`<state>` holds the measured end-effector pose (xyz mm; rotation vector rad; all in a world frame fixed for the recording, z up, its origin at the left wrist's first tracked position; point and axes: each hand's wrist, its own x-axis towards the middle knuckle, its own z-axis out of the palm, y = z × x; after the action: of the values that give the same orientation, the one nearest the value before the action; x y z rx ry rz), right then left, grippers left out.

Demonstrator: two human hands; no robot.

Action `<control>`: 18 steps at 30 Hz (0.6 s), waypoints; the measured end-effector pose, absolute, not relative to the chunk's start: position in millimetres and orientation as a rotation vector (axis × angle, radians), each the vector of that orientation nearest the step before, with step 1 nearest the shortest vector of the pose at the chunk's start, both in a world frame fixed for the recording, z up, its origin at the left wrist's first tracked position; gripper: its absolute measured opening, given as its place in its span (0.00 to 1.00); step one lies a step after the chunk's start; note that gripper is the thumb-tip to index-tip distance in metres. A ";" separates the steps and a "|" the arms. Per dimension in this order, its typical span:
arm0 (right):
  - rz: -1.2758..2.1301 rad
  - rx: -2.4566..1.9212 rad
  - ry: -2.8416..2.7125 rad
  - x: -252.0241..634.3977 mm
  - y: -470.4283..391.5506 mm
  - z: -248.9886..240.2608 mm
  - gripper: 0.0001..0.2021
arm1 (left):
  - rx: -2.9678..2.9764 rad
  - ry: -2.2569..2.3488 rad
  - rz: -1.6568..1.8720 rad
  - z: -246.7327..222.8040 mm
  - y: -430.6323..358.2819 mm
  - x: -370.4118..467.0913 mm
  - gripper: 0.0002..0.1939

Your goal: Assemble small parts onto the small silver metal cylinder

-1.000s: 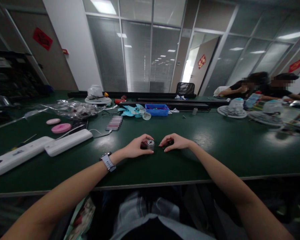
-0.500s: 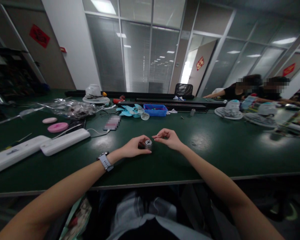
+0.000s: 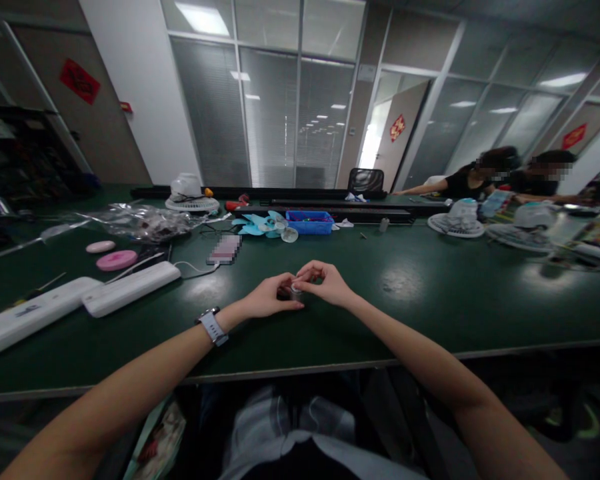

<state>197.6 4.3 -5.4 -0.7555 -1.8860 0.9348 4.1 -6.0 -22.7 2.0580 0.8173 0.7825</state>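
Observation:
My left hand (image 3: 273,295) curls around a short silver cylinder that looks like a small motor (image 3: 296,295), upright at the green tabletop (image 3: 350,333). Its fingers are behind and its thumb is in front. The fingertips of my right hand (image 3: 325,283) are pinched together right at the top of the motor and cover most of its end face. Whatever lies between those fingertips is too small or too hidden to make out.
White power strips (image 3: 133,288), pink round pieces (image 3: 117,260) and a phone (image 3: 225,249) lie left. Farther back are blue fan blades (image 3: 260,224), a blue bin (image 3: 310,229) and plastic bags (image 3: 147,223). Fan units (image 3: 460,220) stand right, near two people.
My right hand has moved left and down, closing the gap to the motor, and its fingertips now cover the top. My left hand stays around the motor.

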 end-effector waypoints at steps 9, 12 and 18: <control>0.947 -0.758 -1.860 200.4 9.1 -12.0 0.19 | 2.043 0.800 0.768 -19.4 -8.4 4.9 0.22; 0.920 -0.737 -1.878 196.8 7.7 -11.6 0.18 | 2.053 0.818 0.777 -18.3 -9.1 4.5 0.22; 1.060 -0.730 -1.750 219.9 24.3 -11.8 0.17 | 2.055 0.821 0.774 -20.4 -7.0 4.0 0.23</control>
<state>219.9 24.3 -11.8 -0.7295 -1.7504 1.0603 4.0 -7.0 -20.4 2.0549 0.8212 0.7737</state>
